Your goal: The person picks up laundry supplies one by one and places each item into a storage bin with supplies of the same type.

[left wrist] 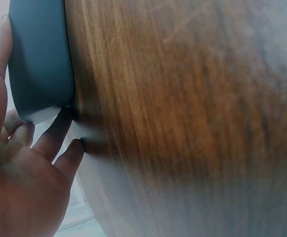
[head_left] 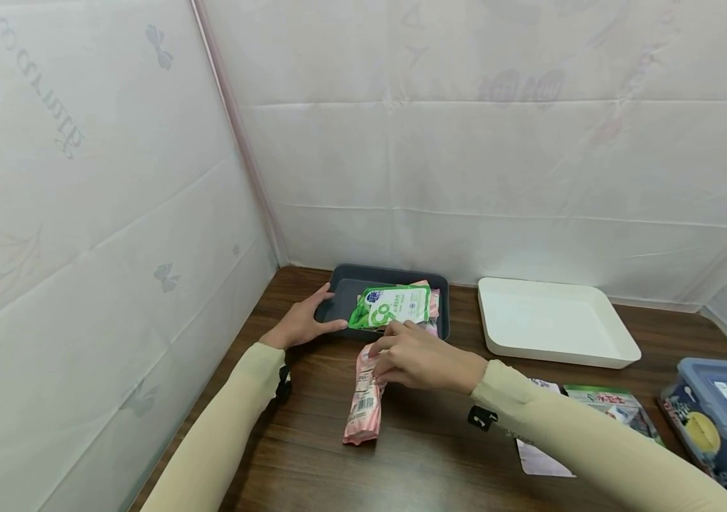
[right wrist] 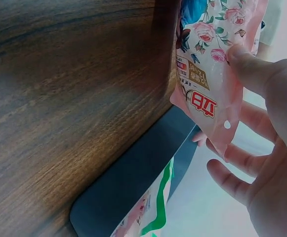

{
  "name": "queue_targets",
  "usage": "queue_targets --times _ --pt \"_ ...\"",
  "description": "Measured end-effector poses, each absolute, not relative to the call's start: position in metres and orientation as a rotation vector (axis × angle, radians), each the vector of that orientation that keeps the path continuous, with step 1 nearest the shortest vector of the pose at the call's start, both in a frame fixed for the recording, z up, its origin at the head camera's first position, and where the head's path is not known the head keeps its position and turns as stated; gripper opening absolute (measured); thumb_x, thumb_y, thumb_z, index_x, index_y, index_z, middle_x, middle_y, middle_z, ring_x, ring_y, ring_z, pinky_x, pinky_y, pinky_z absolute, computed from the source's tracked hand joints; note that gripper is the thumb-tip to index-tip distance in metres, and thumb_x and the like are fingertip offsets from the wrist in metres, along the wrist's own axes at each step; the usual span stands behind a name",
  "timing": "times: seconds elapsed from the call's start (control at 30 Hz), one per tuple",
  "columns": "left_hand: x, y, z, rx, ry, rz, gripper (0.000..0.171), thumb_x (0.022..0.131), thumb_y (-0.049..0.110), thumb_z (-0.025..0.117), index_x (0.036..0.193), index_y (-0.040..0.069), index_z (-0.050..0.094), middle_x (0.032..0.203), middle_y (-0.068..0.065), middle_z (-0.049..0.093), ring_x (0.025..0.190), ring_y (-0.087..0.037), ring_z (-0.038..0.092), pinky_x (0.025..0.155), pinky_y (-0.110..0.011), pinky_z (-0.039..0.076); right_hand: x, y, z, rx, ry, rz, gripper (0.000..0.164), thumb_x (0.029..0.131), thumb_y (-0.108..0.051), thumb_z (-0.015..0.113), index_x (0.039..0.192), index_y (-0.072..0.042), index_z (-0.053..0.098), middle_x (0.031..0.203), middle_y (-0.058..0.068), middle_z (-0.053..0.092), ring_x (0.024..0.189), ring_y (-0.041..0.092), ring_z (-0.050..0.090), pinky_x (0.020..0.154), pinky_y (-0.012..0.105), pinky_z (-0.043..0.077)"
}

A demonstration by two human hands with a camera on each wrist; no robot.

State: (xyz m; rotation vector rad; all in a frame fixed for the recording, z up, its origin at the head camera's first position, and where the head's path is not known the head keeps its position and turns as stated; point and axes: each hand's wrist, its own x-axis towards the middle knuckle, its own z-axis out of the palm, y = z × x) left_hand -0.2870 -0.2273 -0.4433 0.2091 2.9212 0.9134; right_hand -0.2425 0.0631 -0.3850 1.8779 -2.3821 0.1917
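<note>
My right hand (head_left: 424,358) pinches the upper end of a pink detergent pouch (head_left: 363,405), thumb on its face and fingers behind. In the right wrist view the pouch (right wrist: 207,59) shows roses and red lettering. It stands lengthwise toward me, just in front of a dark grey tray (head_left: 340,302). At the tray's left front corner, my left hand (head_left: 299,326) touches the edge with thumb and fingers spread; the left wrist view has the tray's corner (left wrist: 42,59) between them. A green-and-white packet (head_left: 395,306) lies in the tray over pink packets (head_left: 434,304).
To the right of the dark tray stands a white tray (head_left: 543,320). Flat packages (head_left: 613,402) lie partly under my right forearm. A blue lidded box (head_left: 722,419) is at the far right. White sheeting (head_left: 402,156) walls in the wooden table (head_left: 440,455).
</note>
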Motion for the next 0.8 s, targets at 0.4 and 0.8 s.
queue_targets --times 0.4,0.8 --pt "-0.2848 -0.2277 -0.4409 0.214 2.916 0.912 0.091 0.083 0.06 0.068 0.152 0.012 0.035 0.164 -0.004 0.012 0.146 -0.033 0.022 0.113 -0.055 0.025 -0.2435 0.0645 -0.3816 1.881 -2.336 0.204 0.008 0.092 -0.031 0.07 0.095 -0.03 0.078 0.116 -0.004 0.069 0.099 0.016 0.051 0.081 0.036 0.045" --pt "-0.2866 -0.2284 -0.4433 0.213 2.918 0.914 0.092 0.082 0.062 0.068 0.152 0.013 0.035 0.164 -0.002 0.011 0.146 -0.031 0.021 0.114 -0.054 0.025 -0.2444 0.0678 -0.3764 1.866 -2.339 0.195 0.009 0.091 -0.03 0.072 0.097 -0.029 0.079 0.114 -0.005 0.069 0.099 0.017 0.052 0.079 0.034 0.044"
